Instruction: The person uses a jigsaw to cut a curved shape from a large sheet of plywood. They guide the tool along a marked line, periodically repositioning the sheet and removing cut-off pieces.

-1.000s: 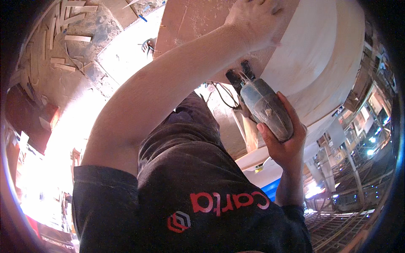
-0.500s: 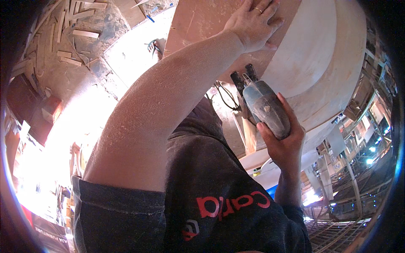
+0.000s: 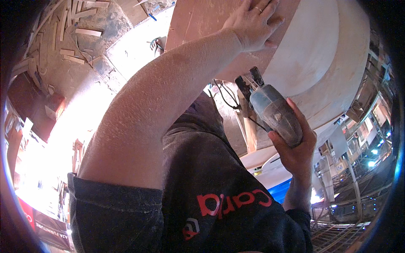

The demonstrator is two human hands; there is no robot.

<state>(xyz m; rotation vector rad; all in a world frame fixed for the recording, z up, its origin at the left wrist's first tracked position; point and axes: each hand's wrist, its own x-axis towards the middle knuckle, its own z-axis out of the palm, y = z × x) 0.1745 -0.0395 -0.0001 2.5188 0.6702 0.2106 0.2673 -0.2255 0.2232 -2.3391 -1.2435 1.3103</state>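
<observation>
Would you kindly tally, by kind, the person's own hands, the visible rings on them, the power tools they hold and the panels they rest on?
Hands: 2 (left hand, right hand)
Finger ring: 1, on the left
Jigsaw: 1, in the right
Reddish-brown panel: 1, under the left
Total: 5

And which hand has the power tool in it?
The right hand, gripping the grey power tool; the left hand instead lies open on the reddish-brown board.
</observation>
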